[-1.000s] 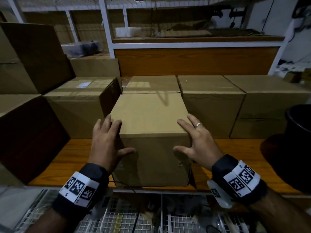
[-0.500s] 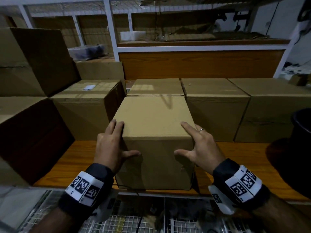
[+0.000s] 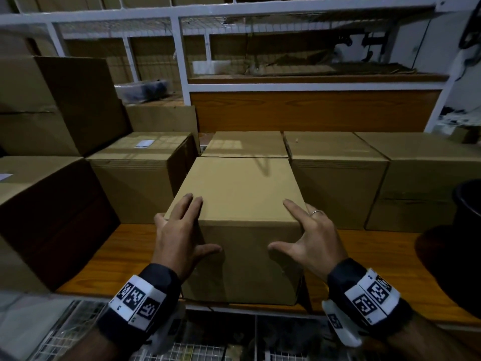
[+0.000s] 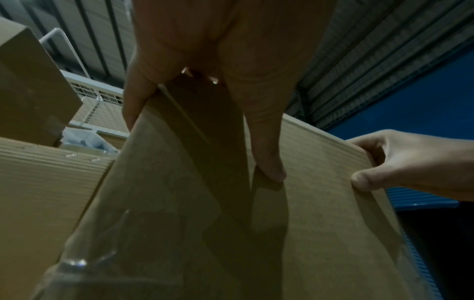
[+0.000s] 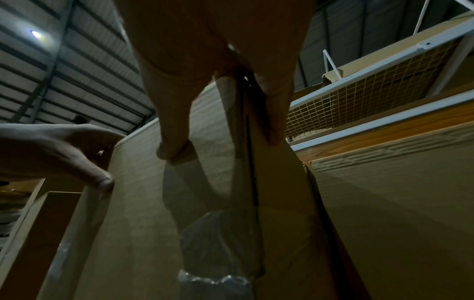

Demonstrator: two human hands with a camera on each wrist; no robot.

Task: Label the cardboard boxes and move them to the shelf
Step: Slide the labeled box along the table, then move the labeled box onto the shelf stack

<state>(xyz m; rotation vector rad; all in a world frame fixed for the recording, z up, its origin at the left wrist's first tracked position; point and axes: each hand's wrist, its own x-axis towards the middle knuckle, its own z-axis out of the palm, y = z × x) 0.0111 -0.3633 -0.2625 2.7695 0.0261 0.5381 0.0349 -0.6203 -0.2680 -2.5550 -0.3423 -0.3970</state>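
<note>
A plain cardboard box (image 3: 242,188) stands on the wooden shelf board (image 3: 117,256), its back against another box. My left hand (image 3: 187,230) lies over its front left corner, with straight fingers on the top and the thumb spread on the front face. At the front right corner my right hand (image 3: 309,233) mirrors it and wears a ring. In the left wrist view the left thumb (image 4: 266,162) presses the box front (image 4: 179,213). The right wrist view shows the right thumb (image 5: 172,146) flat on the box (image 5: 138,213). No label shows on this box.
A box with a white label (image 3: 144,143) stands close on the left, and plain boxes (image 3: 335,178) stand close on the right. Larger boxes (image 3: 52,105) are stacked at far left. A black bucket (image 3: 466,230) sits at the right edge. Wire mesh (image 3: 182,353) lies below the shelf.
Both hands stay on the box's front corners. The left fingers have drawn closer together on the top, and the view has tilted upward a little.
</note>
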